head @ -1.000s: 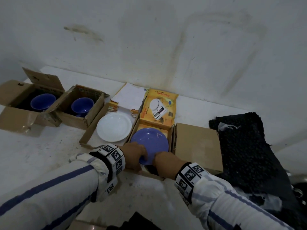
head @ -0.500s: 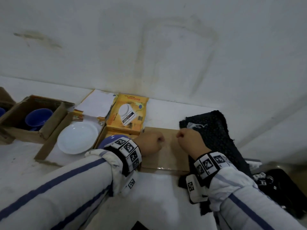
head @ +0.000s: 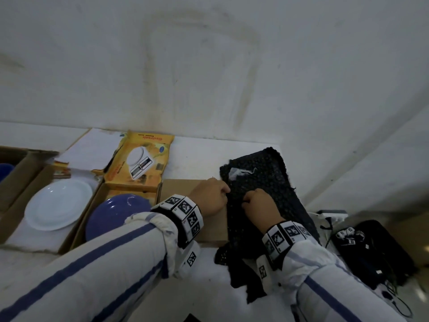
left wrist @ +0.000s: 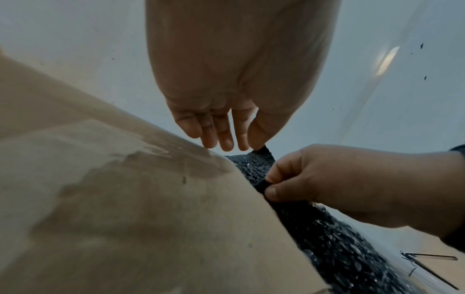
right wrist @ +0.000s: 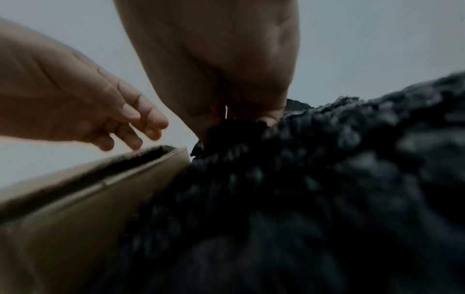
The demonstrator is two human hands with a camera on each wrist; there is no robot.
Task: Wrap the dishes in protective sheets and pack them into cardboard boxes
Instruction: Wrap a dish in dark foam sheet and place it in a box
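Observation:
A pile of black bubble-textured sheets (head: 262,180) lies at the right, against a closed brown cardboard box (head: 185,189). My right hand (head: 246,201) pinches the top sheet's left edge (left wrist: 261,185) between thumb and forefinger. My left hand (head: 226,189) reaches over the box with nearly straight fingers (left wrist: 226,141), their tips at the sheet's corner, and holds nothing. A blue plate (head: 113,214) lies bare in an open box to the left of the closed one. A white plate (head: 58,205) lies in another open box (head: 14,205).
The blue plate's box has a yellow kitchen-scale lid (head: 139,159) folded back towards the wall. A further box with a blue bowl (head: 5,169) is at the far left edge. A black bag and cables (head: 371,247) lie to the right of the sheets.
Both hands have left the blue plate and moved right across the closed box to the black sheets. My right hand has taken hold of the sheet's edge.

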